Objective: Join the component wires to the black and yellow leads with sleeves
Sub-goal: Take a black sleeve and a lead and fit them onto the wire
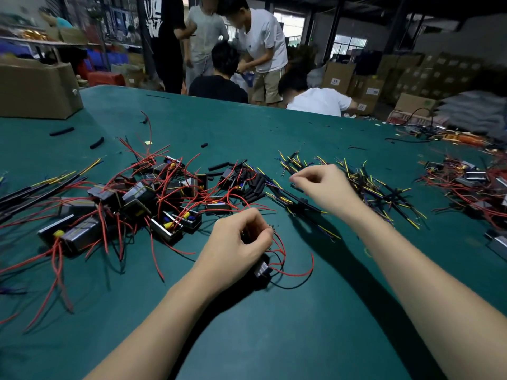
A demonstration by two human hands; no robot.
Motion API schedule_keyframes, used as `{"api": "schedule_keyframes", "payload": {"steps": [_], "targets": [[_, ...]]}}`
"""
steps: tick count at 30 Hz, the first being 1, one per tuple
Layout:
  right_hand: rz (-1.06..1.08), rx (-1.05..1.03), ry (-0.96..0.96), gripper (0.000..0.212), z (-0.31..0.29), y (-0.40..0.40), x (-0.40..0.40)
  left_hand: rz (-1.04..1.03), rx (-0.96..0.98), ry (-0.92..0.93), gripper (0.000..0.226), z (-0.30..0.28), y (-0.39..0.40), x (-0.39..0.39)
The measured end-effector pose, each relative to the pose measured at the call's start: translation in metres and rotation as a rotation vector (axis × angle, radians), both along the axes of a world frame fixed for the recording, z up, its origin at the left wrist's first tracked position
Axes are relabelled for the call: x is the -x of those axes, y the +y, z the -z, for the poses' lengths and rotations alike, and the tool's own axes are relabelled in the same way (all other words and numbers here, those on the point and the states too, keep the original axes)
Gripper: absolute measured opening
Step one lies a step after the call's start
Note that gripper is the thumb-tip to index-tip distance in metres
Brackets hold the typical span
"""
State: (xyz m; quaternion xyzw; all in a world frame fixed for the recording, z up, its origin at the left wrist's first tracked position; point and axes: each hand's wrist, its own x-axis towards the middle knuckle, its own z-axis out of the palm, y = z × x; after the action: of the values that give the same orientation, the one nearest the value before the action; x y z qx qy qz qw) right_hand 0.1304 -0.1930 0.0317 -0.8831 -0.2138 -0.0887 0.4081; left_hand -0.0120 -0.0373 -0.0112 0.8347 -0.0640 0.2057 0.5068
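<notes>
Head view shows us working at a green counter [274,338] strewn with parts. Our left hand [238,248] sits near the middle, fingers curled and pinching the thin ends of the red wires [290,272] that loop out from a small black component [263,267] lying under the heel of that hand. Our right hand [323,185] is further out, hovering over the pile of black and yellow leads [365,187]; its thumb and forefinger are drawn together in a narrow pinch at the edge of the pile, but we cannot tell whether anything is caught between them, as that spot is blurred.

Just left of the leads, a small cluster of black sleeves [255,187] lies on the counter, with a few loose ones [97,143] further off toward the far left. To the left of our hands spreads a heap of more components [153,193], boxy black and grey units tangled in red wires, some with yellow parts showing. Another heap of similar units [472,185] sits at the far right. A cardboard box [35,89] stands on the counter's far left corner. Beyond the counter, several people [260,50] gather among stacked cartons [411,75].
</notes>
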Motion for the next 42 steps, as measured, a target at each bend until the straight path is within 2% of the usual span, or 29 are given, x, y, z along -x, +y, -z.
{"api": "schedule_keyframes", "payload": {"steps": [4,9,13,17,21,24,26,27,30,32,33,36,39,42], "targets": [[-0.078,0.217,-0.076,0.017,0.008,0.037,-0.013,-0.012,0.013,-0.009,0.015,-0.001,0.0,-0.001],[-0.178,0.388,-0.113,0.025,0.021,0.066,-0.026,-0.013,0.041,-0.009,0.013,-0.001,0.0,-0.001],[-0.182,0.5,-0.167,0.021,0.023,0.072,-0.029,-0.008,0.053,-0.003,0.013,-0.001,0.0,-0.001],[-0.196,0.69,-0.249,0.016,0.011,0.077,-0.032,-0.004,0.055,0.0,0.013,0.002,0.0,-0.001],[-0.3,0.966,-0.371,0.025,-0.005,0.09,-0.035,-0.011,0.06,-0.01,0.016,0.003,0.0,-0.001],[-0.357,1.048,-0.473,0.024,-0.006,0.09,-0.035,-0.011,0.091,-0.016,0.018,0.003,-0.001,-0.002],[-0.359,0.91,-0.454,0.019,-0.004,0.083,-0.031,0.002,0.138,-0.01,0.017,0.004,-0.001,-0.002],[-0.335,0.735,-0.413,0.014,-0.003,0.078,-0.027,0.008,0.171,-0.005,0.017,0.004,-0.002,-0.002],[-0.149,0.019,-0.196,0.002,-0.002,0.059,-0.003,0.008,0.242,-0.031,0.017,0.001,-0.003,-0.001],[-0.141,-0.373,0.038,0.01,-0.002,0.042,0.023,0.011,0.303,-0.046,0.017,-0.002,-0.006,-0.001],[-0.175,-0.499,0.137,0.012,-0.001,0.032,0.038,0.012,0.336,-0.044,0.017,-0.003,-0.008,-0.001],[-0.267,-0.692,0.314,0.017,0.004,0.008,0.079,0.022,0.42,-0.014,0.017,-0.007,-0.015,0.0],[-0.314,-0.828,0.423,0.011,0.004,-0.001,0.109,0.026,0.472,-0.006,0.017,-0.012,-0.017,0.002],[-0.287,-0.735,0.272,0.01,-0.001,-0.003,0.12,0.016,0.523,0.002,0.016,-0.016,-0.017,0.002]]}}
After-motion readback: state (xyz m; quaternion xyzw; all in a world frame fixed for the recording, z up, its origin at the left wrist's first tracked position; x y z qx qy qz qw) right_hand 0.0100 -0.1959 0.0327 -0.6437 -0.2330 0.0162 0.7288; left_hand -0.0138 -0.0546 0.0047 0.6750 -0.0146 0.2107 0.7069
